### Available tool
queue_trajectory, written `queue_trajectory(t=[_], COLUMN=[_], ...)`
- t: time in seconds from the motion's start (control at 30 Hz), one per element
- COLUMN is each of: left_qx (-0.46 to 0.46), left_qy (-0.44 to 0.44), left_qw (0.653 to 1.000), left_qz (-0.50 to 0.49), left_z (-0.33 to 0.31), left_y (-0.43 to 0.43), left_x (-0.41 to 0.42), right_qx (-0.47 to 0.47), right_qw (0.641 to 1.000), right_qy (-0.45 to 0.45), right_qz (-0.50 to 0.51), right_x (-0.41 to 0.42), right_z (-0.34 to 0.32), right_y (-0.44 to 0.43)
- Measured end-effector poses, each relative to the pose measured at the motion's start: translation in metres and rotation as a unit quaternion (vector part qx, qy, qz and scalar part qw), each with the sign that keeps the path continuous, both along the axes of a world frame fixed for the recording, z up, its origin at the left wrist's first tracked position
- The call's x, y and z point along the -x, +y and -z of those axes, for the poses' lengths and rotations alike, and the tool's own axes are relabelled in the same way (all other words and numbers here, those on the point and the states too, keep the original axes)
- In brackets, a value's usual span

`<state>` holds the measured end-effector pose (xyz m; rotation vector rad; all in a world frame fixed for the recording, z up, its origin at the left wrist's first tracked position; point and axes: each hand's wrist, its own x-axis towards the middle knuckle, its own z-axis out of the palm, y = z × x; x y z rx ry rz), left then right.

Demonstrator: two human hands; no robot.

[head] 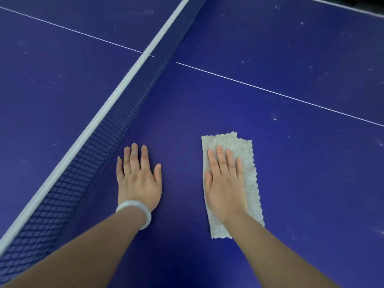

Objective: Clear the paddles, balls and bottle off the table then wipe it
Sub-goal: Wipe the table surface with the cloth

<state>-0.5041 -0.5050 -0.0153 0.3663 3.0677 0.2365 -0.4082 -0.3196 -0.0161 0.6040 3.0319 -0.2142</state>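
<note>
Blue tabletop (pixel 270 167), right hand (pixel 225 183) flat with straight fingers pressing a pale cloth (pixel 249 183), left hand (pixel 138 177) (white bangle (pixel 135 213) at wrist) spread flat beside the net (pixel 83 173).

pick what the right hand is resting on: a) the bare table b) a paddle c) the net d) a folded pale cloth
d: the right hand lies flat with straight fingers on the pale cloth, which lies on the blue table; the left hand is the one on the bare surface beside the net.
</note>
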Motion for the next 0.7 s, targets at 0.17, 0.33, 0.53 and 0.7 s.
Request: queue_trajectory(t=[0.17, 0.33, 0.53, 0.7], left_qx=[-0.013, -0.036, 0.018, 0.022], left_qy=[-0.013, -0.019, -0.006, -0.002], left_qw=[1.000, 0.993, 0.999, 0.999], left_qz=[-0.001, 0.108, 0.049, 0.049], left_z=[-0.002, -0.008, 0.003, 0.002], left_y=[0.002, 0.038, 0.069, 0.071], left_x=[-0.002, -0.045, -0.075, -0.077], right_qx=[-0.004, 0.007, -0.013, -0.016], right_qw=[1.000, 1.000, 0.998, 0.997], right_qy=[-0.013, 0.000, 0.009, -0.007], right_qz=[0.013, 0.005, 0.053, 0.077], right_x=[0.002, -0.003, -0.076, -0.098], right_z=[0.000, -0.001, 0.001, -0.002], right_y=[0.001, 0.002, 0.032, 0.073])
